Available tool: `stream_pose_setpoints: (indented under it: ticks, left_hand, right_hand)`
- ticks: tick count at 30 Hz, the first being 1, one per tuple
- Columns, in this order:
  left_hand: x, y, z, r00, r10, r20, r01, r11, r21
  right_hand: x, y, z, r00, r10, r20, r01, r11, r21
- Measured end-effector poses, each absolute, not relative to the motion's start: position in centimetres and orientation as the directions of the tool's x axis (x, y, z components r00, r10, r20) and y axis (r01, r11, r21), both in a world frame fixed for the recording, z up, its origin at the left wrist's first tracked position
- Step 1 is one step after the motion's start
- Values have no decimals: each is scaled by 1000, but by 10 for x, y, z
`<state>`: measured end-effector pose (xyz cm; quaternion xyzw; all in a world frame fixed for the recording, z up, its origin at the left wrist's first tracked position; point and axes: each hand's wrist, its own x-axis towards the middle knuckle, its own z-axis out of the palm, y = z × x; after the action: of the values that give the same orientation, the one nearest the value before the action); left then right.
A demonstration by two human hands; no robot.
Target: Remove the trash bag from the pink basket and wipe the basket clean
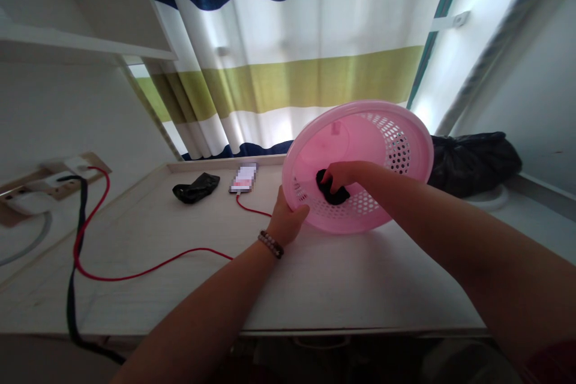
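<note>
A pink plastic basket [360,109] with a perforated wall is tipped on the white desk, its mouth facing me. My left hand [288,219] grips the lower left of its rim, thumb over the edge, and a beaded bracelet circles that wrist. Reaching inside, my right hand [341,175] has its fingers closed on a crumpled black cloth [335,195], which lies against the basket's inner wall. The fingertips are partly buried in the dark material.
On the desk [180,300] lie a small black plastic bag [197,188] and a phone [243,178] with a red cable [153,265] running to a power strip [54,183]. A full black bag [474,162] sits behind the basket at right. A striped curtain [288,30] hangs behind.
</note>
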<state>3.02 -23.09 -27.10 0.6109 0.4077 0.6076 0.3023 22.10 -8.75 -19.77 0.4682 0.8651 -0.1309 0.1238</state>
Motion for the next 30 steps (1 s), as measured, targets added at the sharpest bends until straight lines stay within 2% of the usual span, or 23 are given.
stream_pose_setpoints:
  ticks: [6, 12, 19, 22, 27, 30]
  left_hand:
    - [29, -229, -272, -62, 855, 514, 137, -503, 853]
    - [29, -229, -273, -54, 861, 505, 151, -493, 857]
    - [31, -230, -272, -50, 889, 456, 23, -455, 890]
    - [31, -230, -271, -45, 892, 450, 10, -450, 893]
    - [30, -231, -270, -43, 889, 456, 49, -454, 889]
    - [30, -231, -271, -58, 880, 471, 82, -466, 881]
  right_hand:
    - [218, -92, -197, -511, 799, -317, 854, 514, -84]
    - [213, -88, -204, -510, 807, -298, 846, 532, -9]
    - [208, -73, -214, -515, 808, -287, 839, 544, 26]
    - [204, -66, -219, -539, 808, -236, 820, 568, 74]
    - [197, -56, -226, -566, 796, -213, 766, 604, 220]
    - [195, -49, -231, -558, 807, -194, 769, 590, 246]
